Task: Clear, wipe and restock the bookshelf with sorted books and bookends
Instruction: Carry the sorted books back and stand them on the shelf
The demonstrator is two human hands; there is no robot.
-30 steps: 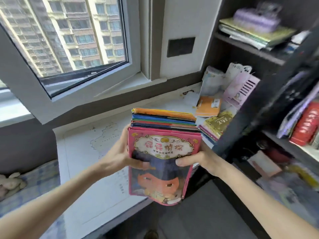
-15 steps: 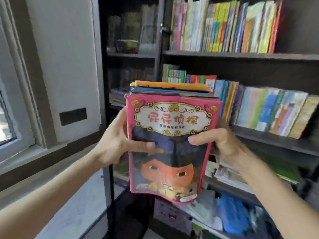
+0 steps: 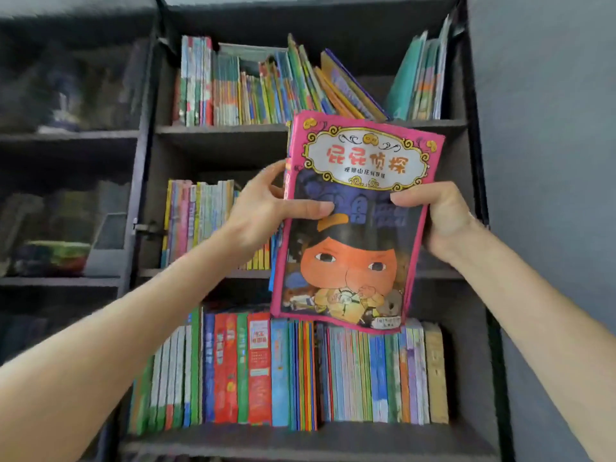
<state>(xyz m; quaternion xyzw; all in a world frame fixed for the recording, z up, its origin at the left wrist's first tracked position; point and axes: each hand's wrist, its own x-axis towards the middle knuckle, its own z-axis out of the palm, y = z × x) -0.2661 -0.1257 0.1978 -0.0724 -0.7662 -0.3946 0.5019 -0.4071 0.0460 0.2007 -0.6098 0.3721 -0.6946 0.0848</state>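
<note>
I hold a stack of thin books [image 3: 353, 228] upright in front of the dark bookshelf [image 3: 150, 195]; its front cover is pink with an orange face. My left hand [image 3: 263, 208] grips the stack's left edge, thumb across the cover. My right hand [image 3: 436, 218] grips the right edge, thumb on the cover. The stack hangs before the right half of the middle shelf [image 3: 206, 273], which holds upright books [image 3: 200, 225] at its left. What lies behind the stack is hidden.
The top shelf holds upright books [image 3: 233, 88] with some leaning ones [image 3: 343, 88] at the right. The bottom shelf is packed with upright books [image 3: 286, 371]. A glass-fronted cabinet [image 3: 66, 161] stands to the left. A grey wall [image 3: 550, 161] is on the right.
The view swung from the desk by the window to the bookshelf. Both hands carried the stack up and to the right, now facing the middle shelf.
</note>
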